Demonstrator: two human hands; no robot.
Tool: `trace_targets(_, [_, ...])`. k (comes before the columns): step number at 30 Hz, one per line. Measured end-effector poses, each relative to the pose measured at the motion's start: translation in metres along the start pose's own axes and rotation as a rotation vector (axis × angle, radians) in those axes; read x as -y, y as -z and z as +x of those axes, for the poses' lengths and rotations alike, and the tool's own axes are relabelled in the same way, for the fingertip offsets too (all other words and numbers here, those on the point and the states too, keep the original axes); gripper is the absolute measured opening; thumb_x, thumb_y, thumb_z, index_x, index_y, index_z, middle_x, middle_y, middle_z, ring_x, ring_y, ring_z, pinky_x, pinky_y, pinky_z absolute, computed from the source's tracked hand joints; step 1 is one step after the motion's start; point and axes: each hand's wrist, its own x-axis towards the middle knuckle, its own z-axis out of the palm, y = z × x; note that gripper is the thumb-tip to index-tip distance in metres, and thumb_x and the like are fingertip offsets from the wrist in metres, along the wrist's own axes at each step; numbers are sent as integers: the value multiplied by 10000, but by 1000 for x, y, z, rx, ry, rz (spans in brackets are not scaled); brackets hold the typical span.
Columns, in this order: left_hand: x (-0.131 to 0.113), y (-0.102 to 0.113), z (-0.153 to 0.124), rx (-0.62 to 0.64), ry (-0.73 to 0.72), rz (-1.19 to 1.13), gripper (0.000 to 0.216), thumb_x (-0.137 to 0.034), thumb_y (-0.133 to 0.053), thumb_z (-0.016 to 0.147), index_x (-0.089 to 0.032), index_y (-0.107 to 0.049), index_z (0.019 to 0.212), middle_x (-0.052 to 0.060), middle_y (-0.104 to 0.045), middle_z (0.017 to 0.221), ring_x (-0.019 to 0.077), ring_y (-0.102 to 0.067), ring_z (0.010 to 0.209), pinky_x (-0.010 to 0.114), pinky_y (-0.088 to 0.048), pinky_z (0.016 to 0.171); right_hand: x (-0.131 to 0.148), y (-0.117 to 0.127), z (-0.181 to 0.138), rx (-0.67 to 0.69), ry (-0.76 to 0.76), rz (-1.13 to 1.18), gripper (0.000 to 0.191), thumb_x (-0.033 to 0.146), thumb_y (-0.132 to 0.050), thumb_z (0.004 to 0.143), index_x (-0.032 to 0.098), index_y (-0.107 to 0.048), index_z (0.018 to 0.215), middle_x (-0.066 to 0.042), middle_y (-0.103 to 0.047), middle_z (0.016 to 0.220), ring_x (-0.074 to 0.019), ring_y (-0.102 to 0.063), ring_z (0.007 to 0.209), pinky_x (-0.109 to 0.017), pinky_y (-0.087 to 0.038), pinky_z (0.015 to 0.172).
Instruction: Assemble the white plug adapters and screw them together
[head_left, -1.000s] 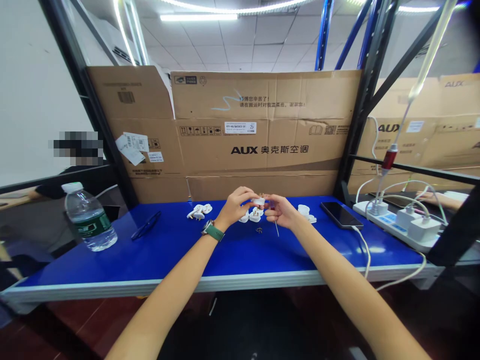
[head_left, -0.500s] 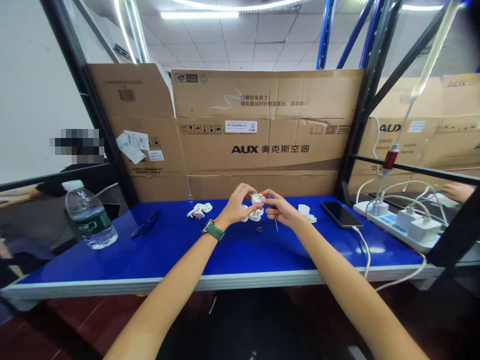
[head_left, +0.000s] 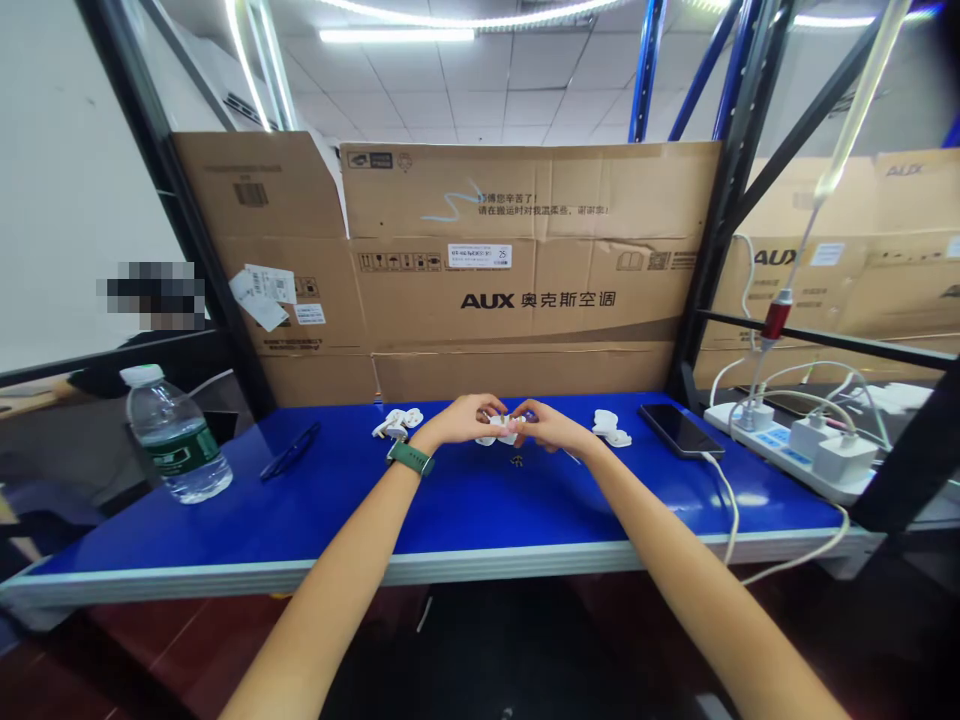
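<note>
Between my two hands is a small white plug (head_left: 509, 424), partly covered by fingers. My left hand (head_left: 463, 420), with a green watch strap at its wrist, pinches it from the left. From the right, the closed fingers of my right hand (head_left: 553, 428) grip it too. A thin metal rod (head_left: 574, 457) sticks out below my right hand; its other end is hidden. Other white plug parts (head_left: 486, 440) lie under my fingers. Just in front of them is a little cluster of small dark screws (head_left: 517, 461).
White plugs (head_left: 397, 423) are piled on the left, and white covers (head_left: 611, 430) on the right. Beyond are glasses (head_left: 291, 452), a water bottle (head_left: 178, 440), a cabled phone (head_left: 681, 430) and a power strip (head_left: 787, 450). Cardboard (head_left: 525, 345) walls the blue table's back.
Both hands have lowered slightly toward the table with the plug, and my left hand has turned palm-down over it. The rod below my right hand has swung to the right.
</note>
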Motion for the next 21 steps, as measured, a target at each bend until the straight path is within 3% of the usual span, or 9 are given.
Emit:
trace_targets(3, [4, 8, -5, 114, 1, 135, 464, -479, -826, 673, -165, -731, 1001, 43, -741, 849, 182, -679, 727, 252, -491, 638, -4, 5, 3, 14, 82, -221, 222, 389, -717, 805, 185, -703, 889, -33, -713, 694, -90, -441, 451, -199, -275, 402])
trace_targets(6, [6, 11, -9, 262, -6, 252, 402, -444, -853, 631, -197, -757, 933, 10, -730, 822, 168, -654, 700, 238, -459, 623, -7, 8, 6, 17, 172, -454, 39, 179, -762, 696, 189, -747, 731, -29, -721, 699, -141, -581, 595, -222, -386, 526])
trace_targets(11, [4, 8, -11, 338, 39, 299, 395, -398, -857, 632, -207, -734, 955, 8, -720, 883, 181, -658, 772, 242, -454, 663, -14, 7, 9, 81, 152, -600, 163, 106, -797, 602, 227, -784, 710, -9, -736, 692, -174, -641, 635, -246, -434, 596])
trace_targets(16, [0, 7, -11, 389, 113, 331, 421, -395, -856, 646, -197, -725, 994, 22, -714, 981, 186, -651, 875, 234, -439, 711, -15, 3, 11, 106, 84, -744, 162, 116, -747, 686, 197, -794, 818, -25, -772, 803, -176, -689, 737, -227, -453, 661])
trace_targets(21, [3, 6, -8, 390, 135, 338, 441, -411, -870, 633, -196, -726, 990, 18, -706, 980, 182, -636, 884, 233, -422, 724, -10, -4, 7, 96, 114, -921, 169, 130, -659, 761, 180, -786, 862, -58, -780, 876, -189, -702, 794, -224, -432, 674])
